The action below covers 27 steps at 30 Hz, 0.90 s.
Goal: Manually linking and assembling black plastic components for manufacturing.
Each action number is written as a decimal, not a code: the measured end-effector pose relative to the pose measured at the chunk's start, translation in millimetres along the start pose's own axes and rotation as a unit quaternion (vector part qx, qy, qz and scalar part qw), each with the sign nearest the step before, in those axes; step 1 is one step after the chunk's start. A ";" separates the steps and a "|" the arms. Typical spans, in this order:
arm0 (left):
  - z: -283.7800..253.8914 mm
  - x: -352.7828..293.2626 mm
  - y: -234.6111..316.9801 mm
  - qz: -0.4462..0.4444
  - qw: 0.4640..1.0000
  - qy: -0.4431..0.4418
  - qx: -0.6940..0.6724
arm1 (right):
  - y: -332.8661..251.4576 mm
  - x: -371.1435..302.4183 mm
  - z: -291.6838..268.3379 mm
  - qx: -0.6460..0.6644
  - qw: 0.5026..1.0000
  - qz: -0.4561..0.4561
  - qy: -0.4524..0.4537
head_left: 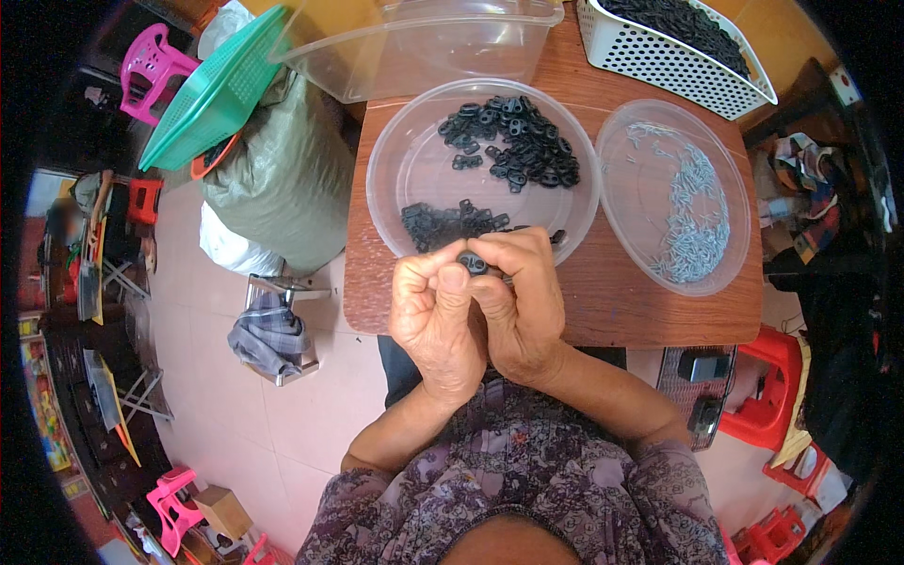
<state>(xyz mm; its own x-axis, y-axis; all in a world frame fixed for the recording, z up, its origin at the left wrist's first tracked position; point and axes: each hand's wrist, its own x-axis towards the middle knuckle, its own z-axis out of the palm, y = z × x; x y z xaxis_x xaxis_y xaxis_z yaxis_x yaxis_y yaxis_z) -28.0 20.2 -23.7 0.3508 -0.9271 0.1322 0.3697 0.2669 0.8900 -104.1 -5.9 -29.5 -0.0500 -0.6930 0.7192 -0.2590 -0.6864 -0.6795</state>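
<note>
A small black oval plastic piece (474, 263) is pinched between the fingertips of both my hands, at the near edge of a round clear basin. My left hand (435, 315) has its thumb against the piece's left side. From the right, my right hand (525, 306) grips it with thumb and curled forefinger. In the basin (410, 155) behind my hands lie a far heap of black plastic pieces (518, 141) and a nearer heap (450, 221), partly hidden by my fingers. Right of it, a shallow clear round tray (636, 202) holds many small silvery metal parts (697, 217).
On the brown wooden table (603, 320) a clear rectangular bin (443, 56) stands at the back, a white perforated basket (650, 56) of black pieces at back right. Left of the table are a stuffed sack (282, 174), a green basket (212, 89) and a stool with grey cloth (270, 334).
</note>
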 end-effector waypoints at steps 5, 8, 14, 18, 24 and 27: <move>2.1 -1.9 -4.0 0.032 0.998 -0.014 0.048 | 4.5 -0.2 -1.5 0.018 0.999 -0.013 0.035; 4.8 -3.2 -2.4 0.029 0.998 -0.023 0.056 | 4.1 -1.2 -7.0 0.016 1.000 0.011 0.025; 0.5 15.7 15.8 -0.073 0.966 -0.150 0.200 | 7.1 -8.9 -25.2 0.035 0.984 0.177 0.014; -2.0 67.1 18.9 0.082 0.873 -0.181 0.446 | 6.6 22.6 -49.0 0.027 0.966 0.254 0.033; 2.2 133.2 -14.3 0.317 0.671 -0.348 0.573 | 39.3 80.1 -88.7 -0.018 0.975 0.219 0.016; 2.7 140.0 -31.1 0.358 0.616 -0.388 0.584 | 56.1 111.3 -108.2 -0.056 0.981 0.186 0.018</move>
<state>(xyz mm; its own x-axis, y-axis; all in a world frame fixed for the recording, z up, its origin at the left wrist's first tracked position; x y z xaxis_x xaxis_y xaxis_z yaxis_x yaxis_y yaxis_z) 7.3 -118.6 -31.7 -0.6215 -0.6486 0.4394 -0.6710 0.7302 0.1287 -228.5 -97.7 28.1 -0.1943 -0.8816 0.4301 -0.3203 -0.3574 -0.8773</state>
